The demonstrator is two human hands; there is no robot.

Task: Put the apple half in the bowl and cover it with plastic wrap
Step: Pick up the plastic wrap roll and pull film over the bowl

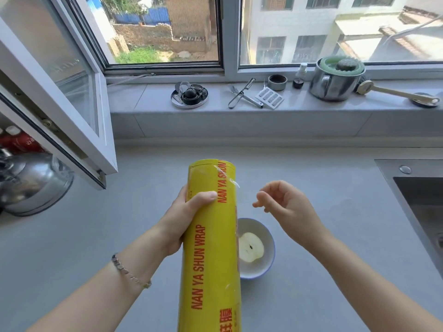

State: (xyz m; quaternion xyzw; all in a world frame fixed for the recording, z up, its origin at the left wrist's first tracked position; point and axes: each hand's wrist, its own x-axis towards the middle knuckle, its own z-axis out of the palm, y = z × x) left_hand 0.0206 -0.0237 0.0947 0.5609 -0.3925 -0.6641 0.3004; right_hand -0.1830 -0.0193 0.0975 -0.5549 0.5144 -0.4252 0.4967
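Note:
A large yellow roll of plastic wrap (211,248) with red lettering is held upright over the grey counter, my left hand (189,216) gripping its left side. Right of the roll hovers my right hand (285,204), fingers loosely curled and pinched near a loose edge of clear film; whether it touches the film I cannot tell. Below, a white bowl (267,238) with a blue rim stands on the counter, its left part hidden by the roll. An apple half (250,246) lies in the bowl, cut face up.
An open window sash (60,116) juts over the counter's left. A steel kettle (31,183) stands at far left, a sink (422,202) at right. The sill holds a peeler (242,94), small tins and a steel pot (335,80).

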